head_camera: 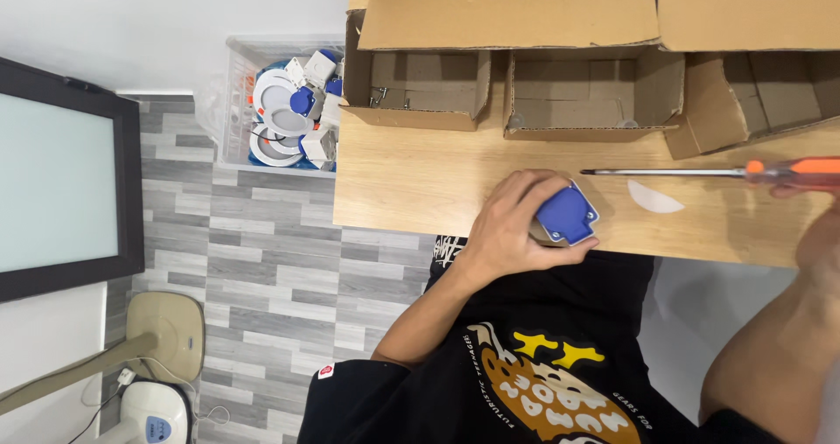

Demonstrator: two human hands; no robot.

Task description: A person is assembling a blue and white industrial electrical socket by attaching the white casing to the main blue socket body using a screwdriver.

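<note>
My left hand [512,221] grips a small blue and white plastic part [569,213] at the near edge of the wooden table [411,181]. My right hand [818,234] shows only at the right border, holding an orange-handled screwdriver [700,172] that lies level over the table, its metal tip pointing left above the blue part. A thin white curved plastic piece [652,199] rests on the table between the two hands.
Several open cardboard boxes [429,85] line the table's far side. A clear plastic bin [280,111] of white round lamps with blue parts stands on the grey plank floor to the left. A dark-framed panel [61,181] and a fan base [166,330] are further left.
</note>
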